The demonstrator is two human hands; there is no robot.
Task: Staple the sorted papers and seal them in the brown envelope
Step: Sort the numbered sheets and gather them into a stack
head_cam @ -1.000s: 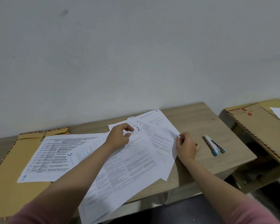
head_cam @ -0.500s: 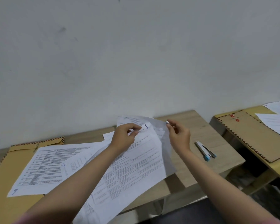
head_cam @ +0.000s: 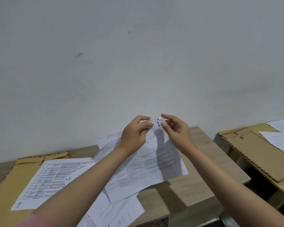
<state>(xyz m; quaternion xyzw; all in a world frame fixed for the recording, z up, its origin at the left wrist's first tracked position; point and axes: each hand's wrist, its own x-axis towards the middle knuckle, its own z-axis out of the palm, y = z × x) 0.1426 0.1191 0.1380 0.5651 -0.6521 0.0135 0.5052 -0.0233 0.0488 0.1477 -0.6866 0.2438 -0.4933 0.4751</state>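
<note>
Several printed sheets (head_cam: 147, 163) are lifted at their far corner above the wooden table (head_cam: 208, 182). My left hand (head_cam: 134, 135) and my right hand (head_cam: 177, 130) both pinch that corner, where a blue "1" is written. More numbered sheets (head_cam: 52, 179) lie flat to the left on a brown envelope (head_cam: 8, 185) with a striped border. Other sheets (head_cam: 118, 212) hang over the table's near edge. The stapler is hidden behind my right forearm or out of sight.
A second table at the right carries another brown envelope (head_cam: 259, 154) with red seals and loose white papers (head_cam: 282, 140). A plain white wall stands right behind both tables. A gap separates the two tables.
Both hands rose and came together at the top corner of the sheets, lifting it off the table. The view tilted up, and the stapler to the right is no longer seen.
</note>
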